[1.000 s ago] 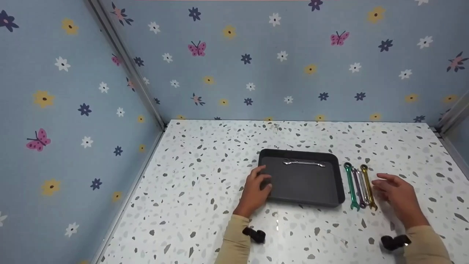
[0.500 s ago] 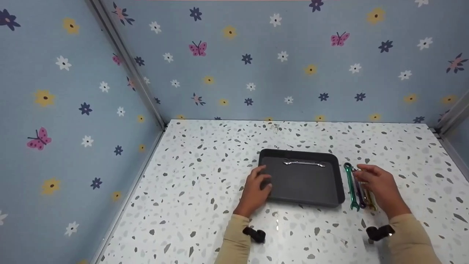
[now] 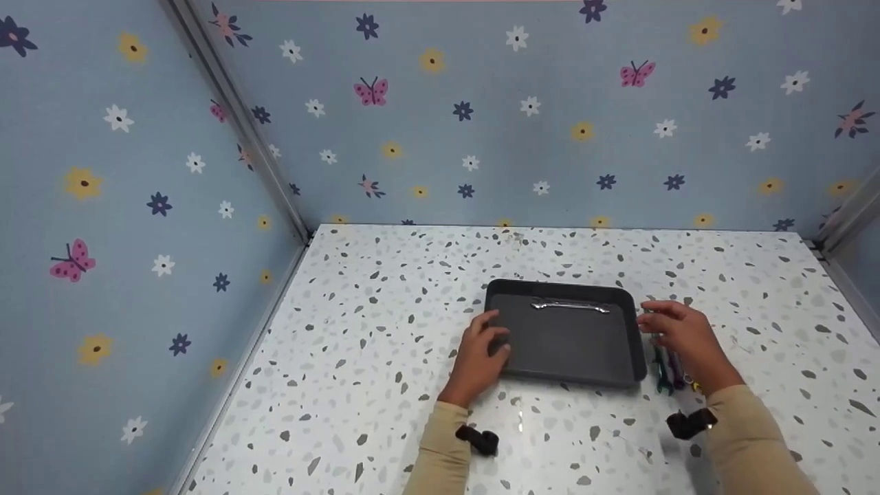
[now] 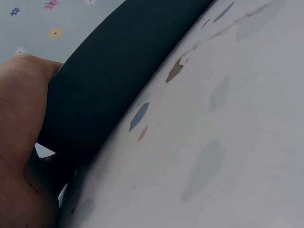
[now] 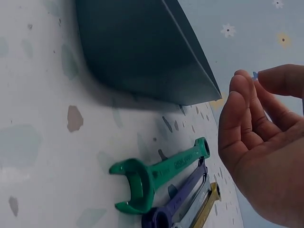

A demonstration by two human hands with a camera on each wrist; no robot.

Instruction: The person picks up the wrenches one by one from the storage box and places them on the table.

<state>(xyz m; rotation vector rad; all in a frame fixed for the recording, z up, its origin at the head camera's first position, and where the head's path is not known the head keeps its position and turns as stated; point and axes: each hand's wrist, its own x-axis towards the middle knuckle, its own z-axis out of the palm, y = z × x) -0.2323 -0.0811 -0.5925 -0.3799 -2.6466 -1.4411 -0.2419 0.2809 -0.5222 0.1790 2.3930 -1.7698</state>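
A dark grey rectangular tray (image 3: 567, 347) sits on the speckled table, with one silver wrench (image 3: 570, 306) lying along its far side. My left hand (image 3: 476, 361) holds the tray at its left edge, fingers bent over the rim; the left wrist view has the hand against the outer wall. My right hand (image 3: 691, 347) hovers beside the tray's right rim, fingers loosely bent and nothing between them. Under it lie a green wrench (image 5: 164, 173), a purple wrench (image 5: 185, 192), another silver wrench (image 5: 194, 204) and a gold wrench (image 5: 209, 204), partly hidden by the hand in the head view.
The white speckled table (image 3: 385, 330) extends left of and behind the tray. Blue flowered panels (image 3: 481, 137) rise at the back and left, joined by a metal corner post (image 3: 237, 117). Black wrist cameras (image 3: 478, 440) are strapped over both sleeves.
My right hand has moved left, from the right of the loose wrenches to over them and up to the tray's right rim. The left hand and the tray have stayed put.
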